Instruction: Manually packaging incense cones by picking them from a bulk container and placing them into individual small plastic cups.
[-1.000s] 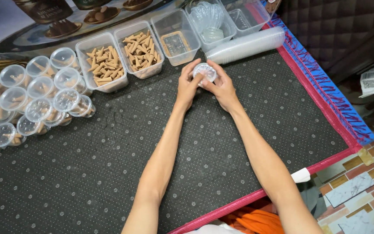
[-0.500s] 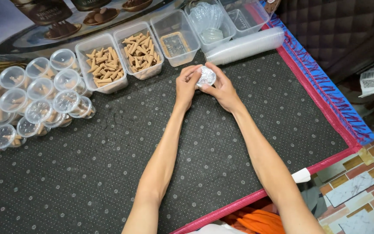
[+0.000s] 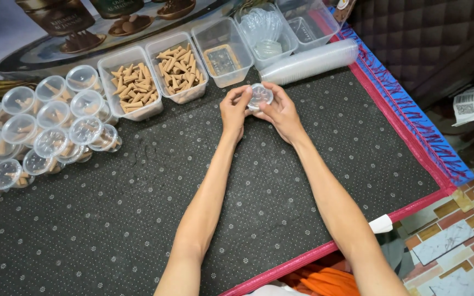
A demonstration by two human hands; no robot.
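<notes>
Both hands meet near the far edge of the dark dotted mat (image 3: 138,219), about mid-width, and pinch one small clear round cup (image 3: 260,96) between them. Left hand (image 3: 235,109) fingers curl on the cup's left side; right hand (image 3: 282,112) fingers wrap its right side and top. Both are clamped on the cup, which is lifted just off the mat. The cup's round lidded face tilts up toward the camera; it is too squat to show a clear long axis. Contents can't be made out.

Just beyond the hands, along the far edge: two clear rectangular tubs of tan cones (image 3: 152,79), then a near-empty tub (image 3: 221,50) with a flat packet inside, then a tub holding clear lids (image 3: 265,30), and another clear tub (image 3: 308,22) at the far right corner. A sleeve of stacked clear cups (image 3: 311,61) lies on its side just past the right hand, long axis running left-right and rising slightly to the right.

At the far left corner sits a cluster of closed, filled small cups (image 3: 39,129), well apart from the hands. A red and blue border (image 3: 412,142) runs down the mat's right edge.
</notes>
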